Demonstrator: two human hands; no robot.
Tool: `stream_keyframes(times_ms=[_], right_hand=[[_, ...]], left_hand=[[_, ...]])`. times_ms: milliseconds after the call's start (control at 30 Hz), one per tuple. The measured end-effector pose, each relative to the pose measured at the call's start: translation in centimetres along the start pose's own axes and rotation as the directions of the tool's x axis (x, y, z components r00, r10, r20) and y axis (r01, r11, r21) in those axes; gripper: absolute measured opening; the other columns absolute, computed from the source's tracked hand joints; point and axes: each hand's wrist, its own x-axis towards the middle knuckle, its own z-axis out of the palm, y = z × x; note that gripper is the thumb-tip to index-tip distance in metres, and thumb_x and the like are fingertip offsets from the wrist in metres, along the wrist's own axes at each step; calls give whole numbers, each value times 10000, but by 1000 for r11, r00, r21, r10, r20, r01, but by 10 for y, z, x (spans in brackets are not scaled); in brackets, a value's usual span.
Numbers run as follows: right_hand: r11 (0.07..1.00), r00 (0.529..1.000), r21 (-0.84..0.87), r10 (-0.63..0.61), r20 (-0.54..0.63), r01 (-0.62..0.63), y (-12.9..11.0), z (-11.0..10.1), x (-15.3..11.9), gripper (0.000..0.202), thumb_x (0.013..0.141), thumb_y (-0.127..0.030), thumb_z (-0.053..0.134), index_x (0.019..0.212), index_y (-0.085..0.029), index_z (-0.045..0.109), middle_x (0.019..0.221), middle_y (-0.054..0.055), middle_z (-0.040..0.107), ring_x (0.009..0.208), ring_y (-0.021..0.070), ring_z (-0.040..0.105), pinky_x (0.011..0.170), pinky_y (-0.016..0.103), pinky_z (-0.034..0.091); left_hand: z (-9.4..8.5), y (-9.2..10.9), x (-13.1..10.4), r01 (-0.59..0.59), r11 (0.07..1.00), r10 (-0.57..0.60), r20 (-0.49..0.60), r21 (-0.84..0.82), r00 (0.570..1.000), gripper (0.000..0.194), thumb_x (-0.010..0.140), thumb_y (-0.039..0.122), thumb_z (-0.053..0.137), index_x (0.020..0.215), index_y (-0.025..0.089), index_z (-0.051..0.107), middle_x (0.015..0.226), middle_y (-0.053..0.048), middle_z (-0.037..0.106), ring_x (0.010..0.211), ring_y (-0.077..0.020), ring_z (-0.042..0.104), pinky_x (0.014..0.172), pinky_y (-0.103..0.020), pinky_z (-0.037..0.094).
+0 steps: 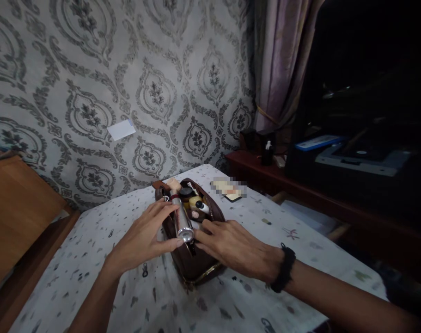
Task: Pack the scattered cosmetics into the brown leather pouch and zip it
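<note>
A dark brown zippered bag (184,266) lies open on the patterned sheet, packed with small toiletries. Lengthwise along its left side rests a shiny silver can (182,217), its round end toward me. My left hand (144,236) is closed around this can, thumb by the near end and fingers along its far side. Bent over the bag's right rim is my right hand (231,245), its fingertips beside the can's end and partly hidden. Inside the bag I see a dark-lidded jar (186,192) and a white tube with a black cap (202,206).
Beyond the bag lies a phone (231,190), partly pixelated. A wooden panel (23,212) stands at the left. On the right, a dark red shelf (252,164) holds a small pump bottle (267,152), with a partly open drawer (310,217) below.
</note>
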Motion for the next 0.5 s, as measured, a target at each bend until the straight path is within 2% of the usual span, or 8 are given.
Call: stream_keyframes(times_ms=[100, 200, 300, 400, 500], right_hand=[[999, 999, 8, 39, -34, -39, 2, 0, -5, 103, 991, -213, 447, 993, -193, 548, 825, 12, 603, 603, 135, 569, 486, 291, 260], [996, 994, 31, 80, -78, -78, 5, 1, -13, 115, 984, -190, 436, 1023, -197, 544, 818, 10, 596, 600, 134, 561, 495, 289, 262], [993, 988, 67, 109, -106, -102, 7, 4, -19, 159, 994, -202, 410, 1082, -203, 542, 816, 10, 601, 600, 137, 559, 509, 285, 289], [988, 984, 94, 133, -122, -122, 7, 7, -22, 193, 1001, -208, 387, 1108, -199, 547, 840, 19, 602, 612, 139, 564, 525, 280, 322], [983, 979, 126, 148, -142, -130, 7, 8, -23, 215, 996, -198, 380, 1115, -197, 560, 881, 33, 587, 617, 140, 561, 531, 273, 352]], left_hand=[[4, -2, 0, 23, 999, -23, -1, 44, 1000, 644, 879, 591, 557, 1447, 317, 424, 1517, -93, 408, 1416, -346, 342, 1025, -412, 469], [11, 0, 2, 18, 995, -14, -40, 95, 999, 638, 883, 595, 544, 1445, 317, 424, 1489, -90, 432, 1391, -337, 374, 1017, -394, 466], [20, 6, 5, 42, 984, -26, -93, 175, 995, 595, 894, 533, 548, 1427, 290, 439, 1447, -95, 467, 1376, -343, 374, 1060, -450, 420], [26, 9, 7, 86, 968, -67, -88, 236, 994, 583, 913, 490, 524, 1441, 266, 412, 1435, -110, 479, 1394, -362, 331, 1072, -514, 387], [26, 9, 6, 65, 962, -40, -98, 264, 994, 578, 917, 497, 523, 1440, 283, 407, 1392, -104, 514, 1398, -361, 319, 1061, -502, 393]])
